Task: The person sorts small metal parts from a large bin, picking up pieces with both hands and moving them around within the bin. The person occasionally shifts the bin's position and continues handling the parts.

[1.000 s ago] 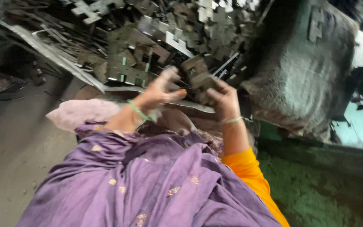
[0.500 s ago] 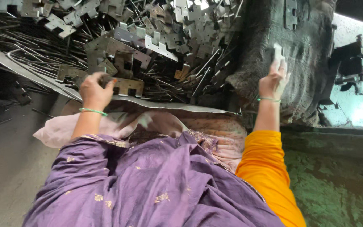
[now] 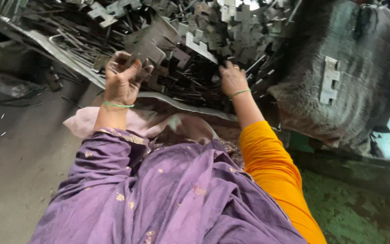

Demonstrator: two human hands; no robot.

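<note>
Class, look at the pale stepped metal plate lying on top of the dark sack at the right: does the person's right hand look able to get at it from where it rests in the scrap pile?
Probably yes: the right hand rests in the scrap pile beside the dark sack, and the pale stepped metal plate lies uncovered on top.

metal workshop or scrap yard: heap of stamped metal offcuts (image 3: pixel 195 40) across the top of the frame; dusty concrete floor (image 3: pixel 19 171) lower left.

Bare grey concrete floor (image 3: pixel 19 180) at left; mossy green ledge (image 3: pixel 353 212) at right; dim daylight.
</note>
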